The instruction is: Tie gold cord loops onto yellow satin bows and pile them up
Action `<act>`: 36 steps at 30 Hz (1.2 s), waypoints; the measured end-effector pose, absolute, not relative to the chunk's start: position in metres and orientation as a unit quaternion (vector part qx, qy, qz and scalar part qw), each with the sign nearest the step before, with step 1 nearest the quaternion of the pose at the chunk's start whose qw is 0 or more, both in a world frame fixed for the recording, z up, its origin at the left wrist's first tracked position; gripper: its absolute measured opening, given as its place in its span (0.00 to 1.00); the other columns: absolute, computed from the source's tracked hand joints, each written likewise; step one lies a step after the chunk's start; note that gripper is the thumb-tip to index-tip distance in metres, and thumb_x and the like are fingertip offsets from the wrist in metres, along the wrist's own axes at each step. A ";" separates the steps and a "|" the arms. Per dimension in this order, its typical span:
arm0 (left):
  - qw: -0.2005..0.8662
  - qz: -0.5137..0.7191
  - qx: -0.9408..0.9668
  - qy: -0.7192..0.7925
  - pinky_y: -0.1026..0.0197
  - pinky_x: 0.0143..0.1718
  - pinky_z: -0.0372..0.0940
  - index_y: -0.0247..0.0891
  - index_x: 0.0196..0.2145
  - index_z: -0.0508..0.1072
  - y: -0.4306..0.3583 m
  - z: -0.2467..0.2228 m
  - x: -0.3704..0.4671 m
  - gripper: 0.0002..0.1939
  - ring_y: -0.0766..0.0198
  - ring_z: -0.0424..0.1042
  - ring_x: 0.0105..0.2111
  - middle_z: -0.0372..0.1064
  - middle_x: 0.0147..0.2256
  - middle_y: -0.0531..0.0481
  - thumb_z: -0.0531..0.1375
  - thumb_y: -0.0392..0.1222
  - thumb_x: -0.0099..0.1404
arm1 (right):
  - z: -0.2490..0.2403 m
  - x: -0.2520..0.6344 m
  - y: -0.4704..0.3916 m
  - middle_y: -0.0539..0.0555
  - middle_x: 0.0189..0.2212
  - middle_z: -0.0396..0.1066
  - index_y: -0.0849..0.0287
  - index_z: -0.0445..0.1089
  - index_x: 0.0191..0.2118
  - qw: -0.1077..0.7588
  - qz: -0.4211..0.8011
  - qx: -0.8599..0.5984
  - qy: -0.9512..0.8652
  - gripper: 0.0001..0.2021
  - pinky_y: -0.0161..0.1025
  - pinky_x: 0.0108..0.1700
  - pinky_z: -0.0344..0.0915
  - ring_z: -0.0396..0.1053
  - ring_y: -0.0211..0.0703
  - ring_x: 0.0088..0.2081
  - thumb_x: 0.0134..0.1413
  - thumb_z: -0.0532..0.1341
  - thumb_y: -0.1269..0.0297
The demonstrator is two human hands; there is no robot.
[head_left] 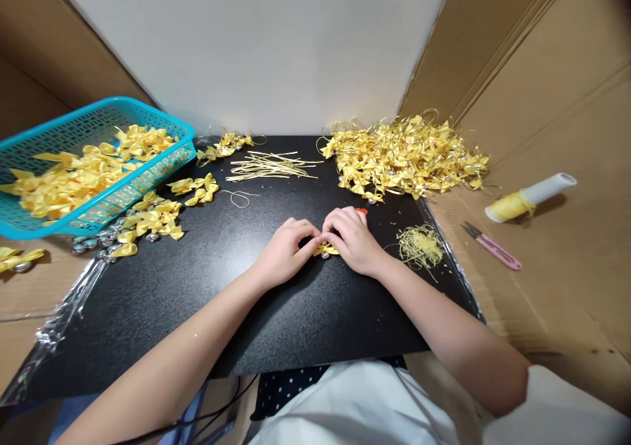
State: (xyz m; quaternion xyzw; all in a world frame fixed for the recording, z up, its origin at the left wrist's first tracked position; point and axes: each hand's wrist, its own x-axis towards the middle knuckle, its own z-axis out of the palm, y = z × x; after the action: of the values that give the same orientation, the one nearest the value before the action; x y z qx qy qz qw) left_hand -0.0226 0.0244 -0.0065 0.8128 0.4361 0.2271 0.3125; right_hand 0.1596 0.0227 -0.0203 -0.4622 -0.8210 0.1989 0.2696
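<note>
A yellow ribbon bow [325,250] with a small silver bell lies on the black board [207,307], between my two hands. My left hand [288,251] pinches at the bow's left and upper side, thumb and forefinger together. From the other side, my right hand [353,240] closes its fingers on the bow's upper right part, so both sets of fingertips nearly meet. The fingers cover most of the bow, and any cord between them is hidden. Something red [362,211] shows by my right fingers.
A blue basket [190,133] of yellow bows stands left, with bows and silver bells [106,238] beside it. Gold cord pieces [273,165] lie behind my hands. A heap of corded bows [409,159], cord scraps [420,246], pink-handled snips [493,248] and a white tube [549,188] are right.
</note>
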 end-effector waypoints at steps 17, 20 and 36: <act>0.364 0.222 0.795 0.432 0.57 0.44 0.55 0.39 0.29 0.74 0.025 -0.007 -0.025 0.14 0.60 0.64 0.36 0.73 0.33 0.51 0.54 0.47 0.66 | -0.019 0.159 0.023 0.50 0.37 0.71 0.57 0.66 0.33 0.282 0.210 -0.461 -0.815 0.05 0.44 0.48 0.51 0.61 0.44 0.44 0.61 0.58 0.66; 0.374 0.220 0.787 0.438 0.57 0.44 0.56 0.39 0.31 0.75 0.025 -0.007 -0.025 0.13 0.60 0.64 0.36 0.73 0.33 0.51 0.56 0.48 0.65 | -0.020 0.159 0.023 0.50 0.37 0.71 0.56 0.66 0.32 0.292 0.207 -0.459 -0.813 0.05 0.44 0.48 0.51 0.61 0.44 0.44 0.61 0.59 0.66; 0.379 0.243 0.764 0.461 0.58 0.40 0.57 0.38 0.26 0.74 0.025 -0.008 -0.024 0.13 0.61 0.65 0.34 0.73 0.29 0.52 0.56 0.44 0.64 | -0.010 0.165 0.012 0.49 0.34 0.73 0.54 0.70 0.29 0.373 0.146 -0.437 -0.805 0.04 0.45 0.48 0.54 0.64 0.45 0.42 0.53 0.64 0.64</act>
State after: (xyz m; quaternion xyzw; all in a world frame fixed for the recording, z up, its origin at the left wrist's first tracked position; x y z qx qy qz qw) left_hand -0.0239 0.0250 -0.0081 0.7644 0.4615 0.2429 0.3791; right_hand 0.1645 0.0123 -0.0096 -0.4375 -0.8049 0.1465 0.3732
